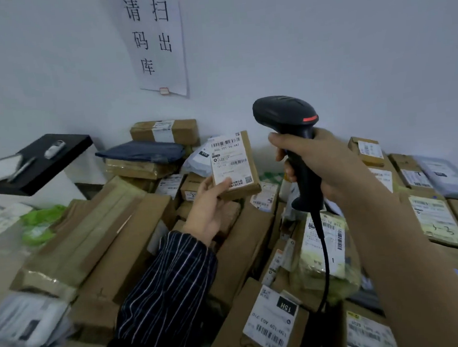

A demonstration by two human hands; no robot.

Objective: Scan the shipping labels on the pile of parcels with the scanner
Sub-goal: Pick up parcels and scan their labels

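On the left a black shelf carries papers and a small white item. The left hand holds a box upright above the pile — thumb pressed on the label's lower edge, fingers hidden behind. The label faces the camera, long axis upright. Beside it on the right, not touching, the right hand curls round the scanner handle — the head sits higher than the label, so it likely needs tipping down-left.

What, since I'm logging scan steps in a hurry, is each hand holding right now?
Left hand: holds a small brown parcel, label up.
Right hand: grips the scanner by its handle.
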